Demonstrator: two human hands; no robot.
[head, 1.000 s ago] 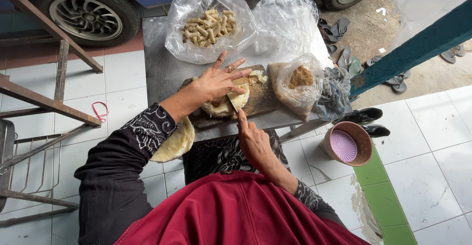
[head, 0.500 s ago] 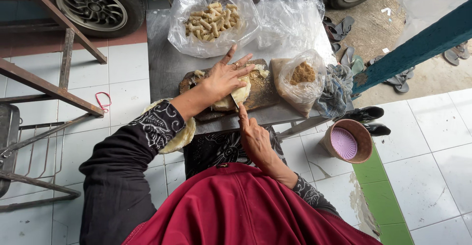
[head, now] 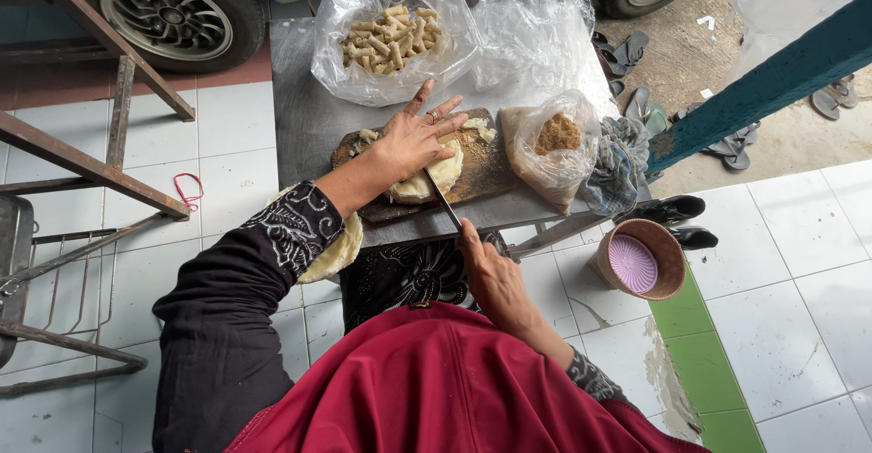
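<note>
Work in hand: the person is slicing a pale dough slab (head: 427, 176) on a round wooden board (head: 481, 167), which is sitting on a grey metal table (head: 300, 117).
Left hand (head: 413, 139): lying flat on the slab, fingers spread apart, pressing it down.
Right hand (head: 486, 267): closed around the handle of a knife (head: 443, 200); the blade is reaching into the slab's near edge.
Done, by judgement: one clear bag of short cut sticks (head: 391, 39) is already sitting full at the table's far side.
Left, by judgement: most of the slab is looking uncut; another pale piece (head: 336, 253) is waiting under the left forearm.
Count, bags: three in all; the sticks bag, one empty-looking bag (head: 536, 30), one bag of brown crumbs (head: 554, 139).
Count, other: one knife, one board, one brown tub with a lilac lid (head: 636, 260) on the floor tiles.
</note>
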